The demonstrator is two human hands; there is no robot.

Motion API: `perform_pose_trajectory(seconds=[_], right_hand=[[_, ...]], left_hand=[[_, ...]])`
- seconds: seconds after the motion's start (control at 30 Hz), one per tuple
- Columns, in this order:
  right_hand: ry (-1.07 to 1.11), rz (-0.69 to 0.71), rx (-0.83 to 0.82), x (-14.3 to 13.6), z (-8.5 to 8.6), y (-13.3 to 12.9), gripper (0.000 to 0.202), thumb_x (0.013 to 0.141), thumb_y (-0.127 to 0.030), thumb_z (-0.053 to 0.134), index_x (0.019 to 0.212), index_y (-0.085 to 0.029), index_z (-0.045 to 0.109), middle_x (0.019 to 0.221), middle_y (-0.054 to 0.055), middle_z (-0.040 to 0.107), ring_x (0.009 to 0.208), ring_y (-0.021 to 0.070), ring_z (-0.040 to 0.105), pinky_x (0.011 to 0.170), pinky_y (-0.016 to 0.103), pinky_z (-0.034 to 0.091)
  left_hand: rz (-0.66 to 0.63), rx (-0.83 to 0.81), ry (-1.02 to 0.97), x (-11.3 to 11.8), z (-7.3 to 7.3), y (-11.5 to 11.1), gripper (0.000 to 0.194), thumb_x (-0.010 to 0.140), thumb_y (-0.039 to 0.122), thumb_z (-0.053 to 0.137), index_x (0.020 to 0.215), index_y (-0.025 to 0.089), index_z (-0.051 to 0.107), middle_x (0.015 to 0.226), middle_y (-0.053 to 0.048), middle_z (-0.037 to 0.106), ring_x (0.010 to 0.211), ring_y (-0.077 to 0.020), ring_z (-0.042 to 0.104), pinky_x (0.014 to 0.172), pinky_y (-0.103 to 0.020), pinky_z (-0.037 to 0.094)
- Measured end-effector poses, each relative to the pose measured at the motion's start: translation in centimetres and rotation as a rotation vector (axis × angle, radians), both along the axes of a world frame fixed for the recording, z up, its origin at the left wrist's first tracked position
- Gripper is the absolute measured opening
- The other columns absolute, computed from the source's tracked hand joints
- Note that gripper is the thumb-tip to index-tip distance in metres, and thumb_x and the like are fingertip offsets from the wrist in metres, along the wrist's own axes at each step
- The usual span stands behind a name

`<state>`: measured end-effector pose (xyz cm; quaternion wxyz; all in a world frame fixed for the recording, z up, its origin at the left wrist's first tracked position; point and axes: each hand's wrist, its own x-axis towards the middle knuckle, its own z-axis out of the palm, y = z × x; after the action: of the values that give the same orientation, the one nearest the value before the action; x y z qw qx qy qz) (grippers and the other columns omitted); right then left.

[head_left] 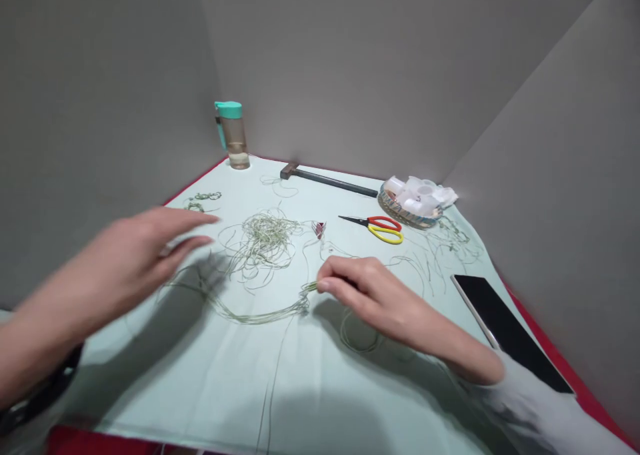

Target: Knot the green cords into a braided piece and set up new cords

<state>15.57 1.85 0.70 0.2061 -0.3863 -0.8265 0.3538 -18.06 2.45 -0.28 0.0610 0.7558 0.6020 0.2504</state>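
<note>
Thumb and fingers of my right hand [357, 285] pinch one end of a bundle of thin green cords [265, 318]. From there the bundle curves left across the cloth, with a knotted part just beside my fingertips. My left hand [165, 241] hovers over the bundle's left stretch, thumb and fingers apart, holding nothing. Between the hands, farther back, lies a loose tangle of pale green cord [270, 238]. A loop of cord [360, 341] rests beneath my right hand, partly hidden by it.
Scissors [385, 229] with red and yellow handles lie behind my right hand. Farther back are a hammer [330, 180], a basket [410, 218] of white spools, and a bottle [236, 138]. A dark-screened phone or tablet [510, 328] lies on the right, near more cord pieces [455, 238].
</note>
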Motion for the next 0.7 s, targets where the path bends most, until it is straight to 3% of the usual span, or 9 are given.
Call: perform_pose_trajectory(seconds=[0.03,0.07,0.1,0.17,0.23,0.37,0.57,0.7], right_hand=[[0.012,0.016,0.013,-0.6,-0.8,0.4,0.029,0.112,-0.035,0.054,0.09,-0.02,0.063,0.078,-0.002,0.063,0.069,0.0121,0.052,0.069,0.028,0.04],[0.015,0.03,0.029,-1.0,-1.5,0.7,0.028,0.113,-0.035,0.052,0.091,-0.02,0.063,0.079,-0.002,0.063,0.07,0.0121,0.052,0.07,0.028,0.04],[0.011,0.038,0.044,-1.3,-1.9,0.9,0.028,0.113,-0.035,0.051,0.092,-0.02,0.062,0.079,-0.002,0.063,0.071,0.0123,0.053,0.071,0.028,0.039],[-0.006,0.048,0.062,-1.5,-2.3,1.2,0.028,0.113,-0.033,0.049,0.09,-0.02,0.06,0.08,-0.001,0.064,0.071,0.0129,0.053,0.07,0.027,0.039],[-0.013,0.059,0.057,-1.5,-2.5,1.6,0.028,0.113,-0.032,0.048,0.088,-0.021,0.057,0.082,0.0,0.067,0.072,0.0135,0.055,0.07,0.027,0.04],[-0.046,0.098,0.017,-1.4,-2.7,2.4,0.029,0.113,-0.033,0.045,0.089,-0.021,0.057,0.087,0.003,0.072,0.077,0.0154,0.061,0.074,0.028,0.043],[-0.109,0.087,0.018,-1.4,-2.6,2.6,0.028,0.113,-0.031,0.046,0.089,-0.021,0.057,0.083,0.002,0.066,0.072,0.0147,0.055,0.069,0.028,0.04],[-0.003,0.164,0.034,-0.9,-2.3,2.5,0.029,0.116,-0.029,0.046,0.093,-0.02,0.061,0.087,0.001,0.069,0.076,0.0124,0.059,0.073,0.025,0.044]], left_hand=[[-0.116,-0.102,-0.066,2.0,-0.2,0.1,0.055,0.102,0.066,0.05,0.131,0.027,0.076,0.135,-0.005,0.08,0.129,-0.0343,0.071,0.115,-0.043,0.052],[-0.285,-0.369,-0.239,4.0,-0.5,0.1,0.052,0.1,0.062,0.055,0.129,0.025,0.075,0.137,-0.008,0.079,0.136,-0.0356,0.066,0.116,-0.042,0.05],[-0.374,-0.476,-0.291,5.9,-0.9,0.1,0.049,0.1,0.062,0.053,0.121,0.024,0.077,0.129,-0.007,0.081,0.131,-0.0342,0.069,0.109,-0.04,0.054],[-0.509,-0.617,-0.364,8.8,-1.8,0.4,0.046,0.101,0.06,0.051,0.102,0.022,0.076,0.109,-0.007,0.081,0.11,-0.0304,0.074,0.097,-0.037,0.056],[-0.577,-0.688,-0.415,10.3,-2.6,0.8,0.046,0.101,0.059,0.048,0.094,0.021,0.072,0.098,-0.005,0.077,0.097,-0.0262,0.071,0.091,-0.035,0.055],[-0.607,-0.758,-0.483,10.3,-3.6,1.7,0.043,0.101,0.057,0.05,0.088,0.02,0.066,0.087,-0.002,0.068,0.087,-0.0224,0.065,0.086,-0.034,0.05],[-0.554,-0.734,-0.561,9.5,-4.0,1.8,0.039,0.102,0.054,0.054,0.083,0.021,0.065,0.093,-0.004,0.067,0.094,-0.0238,0.062,0.09,-0.035,0.045],[-0.574,-0.881,-0.784,9.6,-4.2,1.2,0.037,0.1,0.053,0.06,0.085,0.02,0.067,0.089,-0.005,0.068,0.09,-0.0228,0.062,0.086,-0.035,0.045]])
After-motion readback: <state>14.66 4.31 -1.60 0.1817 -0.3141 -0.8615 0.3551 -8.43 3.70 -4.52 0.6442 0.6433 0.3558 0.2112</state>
